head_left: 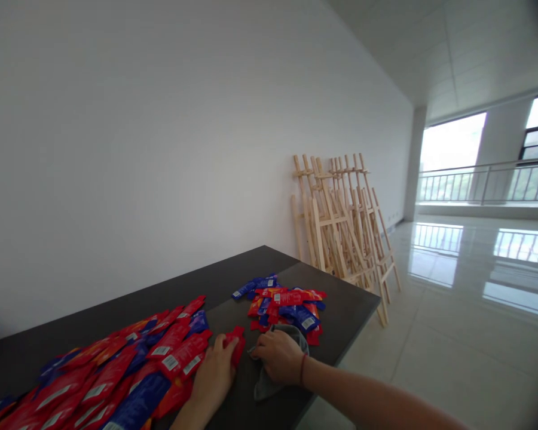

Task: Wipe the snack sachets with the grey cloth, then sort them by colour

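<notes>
My left hand (215,371) is closed on a red packet (238,343), whose far end shows beyond the fingers. A grey cloth (265,387) lies bunched on the dark table under my right hand (278,357), which is closed on it. The right wrist wears a thin red band. To the left spreads a large heap of red, blue and orange packets (170,343), many with white barcode labels. Just beyond the cloth sits a smaller pile of the same packets (287,304), touching or nearly touching the cloth's far edge.
The dark table (251,263) runs along a white wall (161,149), its right edge dropping to a glossy tiled floor (452,334). Several wooden easels (341,227) lean against the wall past the table corner. A railing (488,185) stands by the windows.
</notes>
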The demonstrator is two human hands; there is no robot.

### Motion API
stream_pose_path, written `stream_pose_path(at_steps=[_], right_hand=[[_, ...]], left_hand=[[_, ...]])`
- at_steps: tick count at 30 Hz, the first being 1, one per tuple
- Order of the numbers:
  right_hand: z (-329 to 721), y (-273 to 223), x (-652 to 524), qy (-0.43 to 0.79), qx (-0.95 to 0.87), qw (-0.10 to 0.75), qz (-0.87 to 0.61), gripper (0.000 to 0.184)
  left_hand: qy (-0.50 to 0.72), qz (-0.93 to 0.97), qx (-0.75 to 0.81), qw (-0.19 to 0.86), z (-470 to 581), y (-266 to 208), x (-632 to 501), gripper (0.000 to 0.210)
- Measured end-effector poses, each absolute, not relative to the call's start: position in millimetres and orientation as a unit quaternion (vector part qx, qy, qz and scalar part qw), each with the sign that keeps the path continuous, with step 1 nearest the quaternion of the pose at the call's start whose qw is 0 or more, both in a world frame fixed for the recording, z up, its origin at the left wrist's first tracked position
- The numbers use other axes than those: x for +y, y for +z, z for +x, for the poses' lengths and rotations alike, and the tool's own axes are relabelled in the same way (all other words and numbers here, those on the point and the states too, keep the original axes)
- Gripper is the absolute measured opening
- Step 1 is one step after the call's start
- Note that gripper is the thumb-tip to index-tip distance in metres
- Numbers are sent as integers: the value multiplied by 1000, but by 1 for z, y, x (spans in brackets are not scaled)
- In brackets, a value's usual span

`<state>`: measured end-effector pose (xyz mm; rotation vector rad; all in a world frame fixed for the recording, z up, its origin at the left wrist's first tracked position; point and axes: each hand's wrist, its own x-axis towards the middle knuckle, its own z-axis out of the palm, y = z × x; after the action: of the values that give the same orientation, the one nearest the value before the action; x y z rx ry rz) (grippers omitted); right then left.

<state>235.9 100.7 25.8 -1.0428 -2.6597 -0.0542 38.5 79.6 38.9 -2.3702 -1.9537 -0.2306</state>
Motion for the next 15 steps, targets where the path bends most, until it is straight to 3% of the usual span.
stream_pose_path(at_steps=[7, 15], right_hand=[[239, 17, 98, -13, -923, 178, -341, 32], [238, 18, 97, -11, -924, 184, -334, 30]], left_hand=[[-143, -729, -668, 32, -22, 76, 85, 51], [-82, -661, -736, 119, -98, 46, 77, 45]])
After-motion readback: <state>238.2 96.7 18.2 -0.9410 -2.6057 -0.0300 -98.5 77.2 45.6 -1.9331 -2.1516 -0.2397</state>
